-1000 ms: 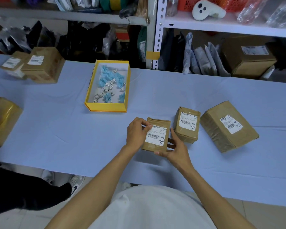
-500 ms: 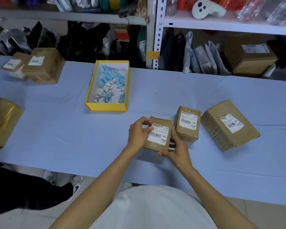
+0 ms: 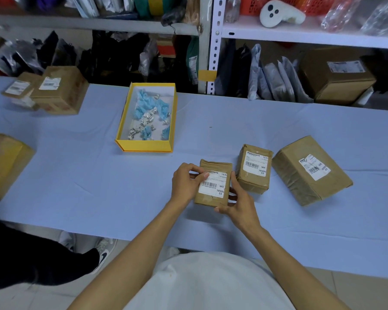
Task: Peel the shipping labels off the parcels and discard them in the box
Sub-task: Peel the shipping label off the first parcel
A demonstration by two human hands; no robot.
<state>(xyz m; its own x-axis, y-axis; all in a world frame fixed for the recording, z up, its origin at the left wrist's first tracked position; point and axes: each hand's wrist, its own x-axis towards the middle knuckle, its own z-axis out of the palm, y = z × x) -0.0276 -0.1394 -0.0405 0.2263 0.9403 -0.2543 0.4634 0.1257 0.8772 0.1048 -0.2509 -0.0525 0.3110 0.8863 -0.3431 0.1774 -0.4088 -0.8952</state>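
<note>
A small brown parcel sits near the table's front edge, held between both hands. My right hand grips its right side and lower corner. My left hand pinches the top left corner of its white shipping label, with the thumb tip on the label. Two more labelled parcels lie to the right: a small one and a larger one. The yellow box with crumpled white and blue labels inside stands behind and to the left.
Two labelled parcels sit at the far left of the blue table. A tape-wrapped parcel lies at the left edge. Another person's dark leg and shoe are below the table on the left. Shelves with bags and boxes stand behind.
The parcel has been turned a little more upright toward me. My left thumb and fingers have shifted onto the label's top left corner. My right hand keeps its hold.
</note>
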